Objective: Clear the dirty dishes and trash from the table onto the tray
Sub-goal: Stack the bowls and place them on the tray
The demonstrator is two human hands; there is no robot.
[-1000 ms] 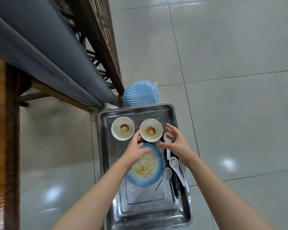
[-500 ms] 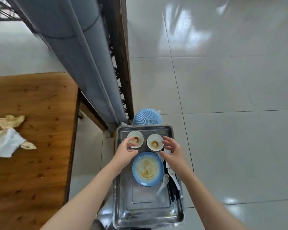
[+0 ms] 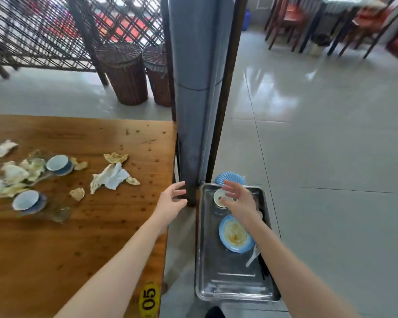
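Lifted from the tray [image 3: 225,285], the left hand [image 3: 170,204] now hovers at the surface [image 3: 55,249] edge, the right hand [image 3: 239,203] above the tray; both spread, empty. Yellow tag [image 3: 149,299] reads 05.

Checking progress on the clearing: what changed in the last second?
Both hands drew back, empty. The left hand swung left toward the table; the right hand lifted above the tray. The plate and bowl stay on the tray.

Bright daylight, seemingly from the far end; white glare streaks the floor [image 3: 274,95]. Motion blur smears the cups [image 3: 58,165] at far left. Wide-angle bend warps the edges.
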